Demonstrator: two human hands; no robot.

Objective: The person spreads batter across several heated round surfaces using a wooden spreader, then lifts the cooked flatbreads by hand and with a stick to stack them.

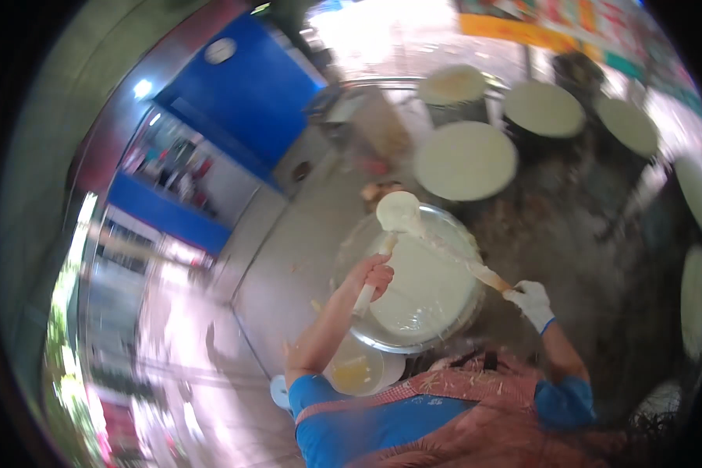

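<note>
My gloved right hand (531, 303) is closed round the wooden end of a long-handled ladle (398, 211). Pale batter coats the ladle's handle and its round head, which is over the far rim of a wide metal basin (398, 345). Creamy white batter (425, 285) fills much of the basin. My bare left hand (377, 278) grips a pale stick-like tool (363, 299) above the basin's left side. Its upper end comes close to the ladle's neck; whether they touch, I cannot tell.
Several round, flat pans with pale surfaces, such as the nearest one (466, 161), stand ahead and along the right, with haze over the dark surface between them. A tub with yellowish contents (356, 370) sits beside the basin. Ahead left are a cardboard box (380, 121) and blue panel (238, 86).
</note>
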